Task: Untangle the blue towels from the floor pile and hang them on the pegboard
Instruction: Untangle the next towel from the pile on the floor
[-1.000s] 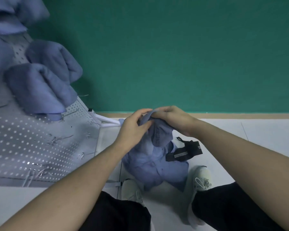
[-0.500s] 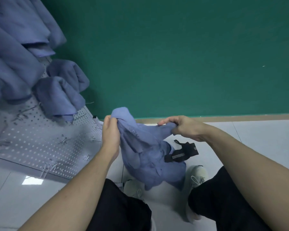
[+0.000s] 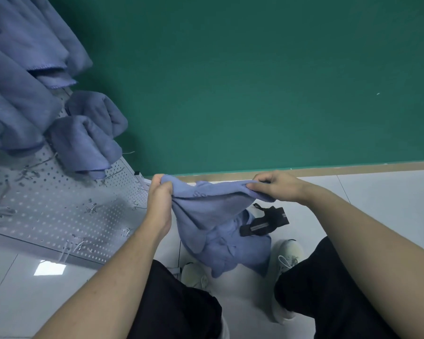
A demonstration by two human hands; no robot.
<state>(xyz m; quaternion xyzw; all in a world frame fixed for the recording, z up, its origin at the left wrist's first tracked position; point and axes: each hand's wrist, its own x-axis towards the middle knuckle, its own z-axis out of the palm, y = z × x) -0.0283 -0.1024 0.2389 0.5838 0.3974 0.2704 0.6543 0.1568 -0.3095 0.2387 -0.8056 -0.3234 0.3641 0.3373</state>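
Hands hold a blue towel (image 3: 206,211) stretched between them, seen from a camera on the person's head looking down past both forearms. The left hand (image 3: 158,199) grips one upper corner, fingers curled tight round the bunched cloth. The right hand (image 3: 275,185) pinches the opposite end of the top edge, fingers and thumb closed on it. The edge runs fairly taut between the two; the rest hangs in folds down toward the remaining blue cloth (image 3: 240,250) on the white floor (image 3: 377,204), between two white shoes. Whether the hanging part touches that cloth cannot be told.

A black strap (image 3: 263,222) lies on the floor just beside the hanging folds. To the left stands a perforated metal pegboard (image 3: 59,209) with small wire hooks, several blue towels (image 3: 83,140) already draped on it.

Risks, as a judgement: if the lower folds are caught in the floor cloth, lifting may drag it or the strap along. A thin pinch at the right could slip. A bunched towel may slide off a short hook.
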